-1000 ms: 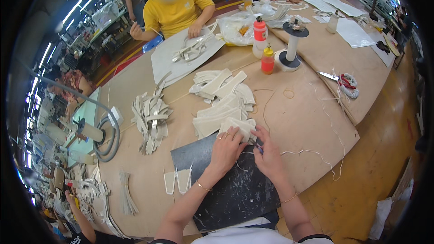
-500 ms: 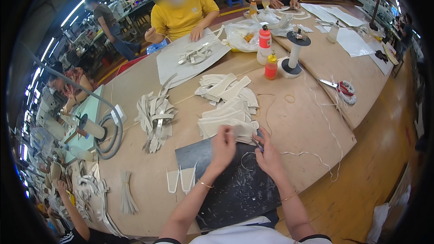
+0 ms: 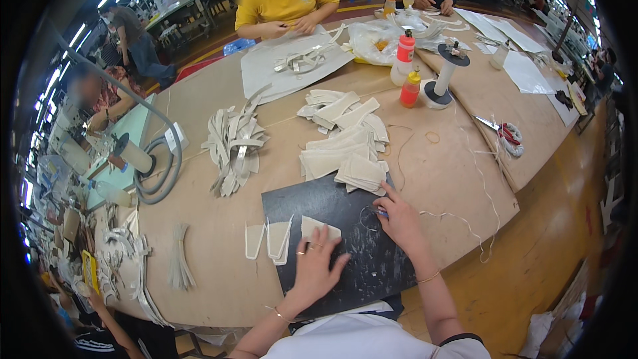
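My left hand (image 3: 317, 264) lies with fingers spread on a cream, tapered cut piece (image 3: 318, 227), which is flat on the black mat (image 3: 362, 262). My right hand (image 3: 400, 223) is closed around a slim blue tool (image 3: 380, 212); most of it is hidden, so I cannot tell its kind. Its index finger points toward a small stack of cream pieces (image 3: 362, 173) at the mat's far edge. Left of my left hand, white-edged pieces (image 3: 280, 238) rest partly on the mat, beside a similar piece (image 3: 254, 241) on the table.
Beyond the mat are cream piece piles (image 3: 337, 146) and a strip heap (image 3: 234, 143). Glue bottles (image 3: 410, 88), a thread spool (image 3: 444, 78) and scissors (image 3: 488, 123) lie farther right. A bundle of strips (image 3: 180, 258) sits left. A person in yellow (image 3: 287, 1) works across the table (image 3: 219, 239).
My left hand has moved from the stack back toward me, and a cream piece now lies under it on the mat. My right hand stays near the stack, holding the blue tool.
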The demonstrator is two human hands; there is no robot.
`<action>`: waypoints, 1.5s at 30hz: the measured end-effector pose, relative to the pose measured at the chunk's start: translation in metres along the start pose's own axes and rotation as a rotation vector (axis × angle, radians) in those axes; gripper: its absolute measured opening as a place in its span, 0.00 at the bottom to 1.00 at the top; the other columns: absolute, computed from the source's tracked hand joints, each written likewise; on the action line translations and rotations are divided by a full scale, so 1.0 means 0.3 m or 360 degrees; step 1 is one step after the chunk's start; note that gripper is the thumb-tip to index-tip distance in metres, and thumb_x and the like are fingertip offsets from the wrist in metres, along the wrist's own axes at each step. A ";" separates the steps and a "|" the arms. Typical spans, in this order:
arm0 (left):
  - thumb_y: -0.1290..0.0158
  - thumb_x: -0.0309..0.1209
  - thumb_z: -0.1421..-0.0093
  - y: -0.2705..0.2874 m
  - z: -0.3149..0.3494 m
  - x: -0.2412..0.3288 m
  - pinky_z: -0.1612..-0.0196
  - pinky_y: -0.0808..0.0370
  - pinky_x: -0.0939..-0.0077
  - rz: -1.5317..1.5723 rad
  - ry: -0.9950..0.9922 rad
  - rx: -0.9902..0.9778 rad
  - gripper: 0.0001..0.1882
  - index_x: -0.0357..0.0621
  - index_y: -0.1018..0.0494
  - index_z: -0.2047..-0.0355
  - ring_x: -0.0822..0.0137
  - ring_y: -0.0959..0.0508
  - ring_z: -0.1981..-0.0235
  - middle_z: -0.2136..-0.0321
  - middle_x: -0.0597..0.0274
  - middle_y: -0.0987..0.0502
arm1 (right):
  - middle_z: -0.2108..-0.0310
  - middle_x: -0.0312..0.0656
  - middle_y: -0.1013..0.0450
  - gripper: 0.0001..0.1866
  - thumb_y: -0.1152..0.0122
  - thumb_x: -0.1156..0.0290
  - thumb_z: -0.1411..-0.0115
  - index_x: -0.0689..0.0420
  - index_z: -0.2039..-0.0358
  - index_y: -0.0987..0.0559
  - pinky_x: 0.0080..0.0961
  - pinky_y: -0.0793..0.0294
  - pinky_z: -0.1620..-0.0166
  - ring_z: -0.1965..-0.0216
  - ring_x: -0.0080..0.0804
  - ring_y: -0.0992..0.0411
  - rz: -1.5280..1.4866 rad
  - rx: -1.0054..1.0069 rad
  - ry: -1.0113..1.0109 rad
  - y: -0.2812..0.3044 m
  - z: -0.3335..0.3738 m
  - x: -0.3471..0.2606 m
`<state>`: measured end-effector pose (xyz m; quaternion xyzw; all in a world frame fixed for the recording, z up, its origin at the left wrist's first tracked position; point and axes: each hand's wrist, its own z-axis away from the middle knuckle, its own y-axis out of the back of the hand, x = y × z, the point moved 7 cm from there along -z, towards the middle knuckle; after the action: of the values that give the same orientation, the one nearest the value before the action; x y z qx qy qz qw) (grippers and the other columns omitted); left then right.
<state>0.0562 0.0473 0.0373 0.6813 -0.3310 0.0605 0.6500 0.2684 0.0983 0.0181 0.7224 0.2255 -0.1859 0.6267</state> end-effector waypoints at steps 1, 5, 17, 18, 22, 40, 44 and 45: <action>0.47 0.43 0.35 -0.034 0.018 0.015 0.33 0.50 0.43 -0.0085 -0.0046 -0.0037 0.25 0.40 0.30 0.43 0.44 0.40 0.33 0.36 0.42 0.37 | 0.47 0.41 0.25 0.12 0.34 0.72 0.46 0.51 0.59 0.21 0.38 0.23 0.58 0.60 0.45 0.22 0.0082 0.0008 -0.0008 0.000 0.014 -0.001; 0.53 0.49 0.33 -0.107 0.052 -0.024 0.31 0.56 0.41 -0.0194 -0.0099 -0.0236 0.33 0.42 0.38 0.35 0.42 0.46 0.30 0.31 0.42 0.46 | 0.51 0.41 0.24 0.11 0.33 0.75 0.48 0.55 0.63 0.21 0.35 0.22 0.59 0.62 0.43 0.21 0.0131 0.0093 -0.0027 0.035 0.088 0.007; 0.52 0.51 0.34 -0.170 0.098 0.029 0.30 0.57 0.44 -0.0250 -0.0013 -0.0305 0.40 0.41 0.47 0.30 0.40 0.54 0.28 0.29 0.40 0.53 | 0.53 0.41 0.29 0.17 0.32 0.71 0.46 0.55 0.55 0.22 0.36 0.23 0.62 0.65 0.43 0.23 0.0213 -0.0051 0.0150 0.020 0.028 -0.042; 0.51 0.50 0.34 -0.164 0.102 0.043 0.31 0.56 0.44 -0.0213 -0.0010 -0.0277 0.38 0.41 0.45 0.31 0.41 0.53 0.29 0.30 0.40 0.52 | 0.54 0.39 0.28 0.16 0.32 0.71 0.47 0.55 0.56 0.22 0.37 0.24 0.63 0.65 0.43 0.23 0.0240 -0.0087 0.0158 0.002 0.018 -0.043; 0.47 0.43 0.35 -0.115 0.126 0.080 0.34 0.48 0.50 0.0099 0.0067 -0.0126 0.30 0.40 0.34 0.37 0.43 0.42 0.34 0.33 0.42 0.42 | 0.58 0.34 0.27 0.12 0.33 0.74 0.50 0.53 0.63 0.23 0.37 0.26 0.66 0.67 0.41 0.24 0.0208 0.0012 0.0236 0.002 0.029 -0.071; 0.44 0.30 0.34 -0.081 0.139 0.006 0.63 0.34 0.85 0.2628 0.1056 -0.0201 0.11 0.38 0.19 0.55 0.80 0.32 0.68 0.70 0.71 0.25 | 0.64 0.37 0.20 0.13 0.27 0.69 0.50 0.54 0.64 0.19 0.21 0.32 0.71 0.68 0.26 0.22 0.0070 0.0433 0.0653 0.074 0.338 -0.339; 0.42 0.26 0.36 -0.047 0.136 0.007 0.58 0.34 0.83 0.2372 0.0810 0.0054 0.08 0.37 0.18 0.58 0.77 0.32 0.65 0.68 0.68 0.26 | 0.63 0.42 0.20 0.15 0.27 0.73 0.50 0.58 0.60 0.19 0.22 0.27 0.68 0.67 0.28 0.24 -0.0834 0.0196 0.0257 0.079 0.297 -0.312; 0.42 0.25 0.36 -0.048 0.142 0.012 0.57 0.34 0.82 0.2355 0.0803 0.0034 0.08 0.37 0.18 0.59 0.77 0.32 0.64 0.68 0.67 0.27 | 0.64 0.43 0.20 0.15 0.29 0.75 0.48 0.60 0.59 0.19 0.21 0.29 0.68 0.69 0.26 0.26 -0.0897 -0.0001 0.0110 0.061 0.291 -0.306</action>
<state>0.0518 0.0057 0.0207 0.2554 -0.5408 0.6345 0.4897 0.2037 0.0014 0.0710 0.6369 0.4386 -0.3280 0.5426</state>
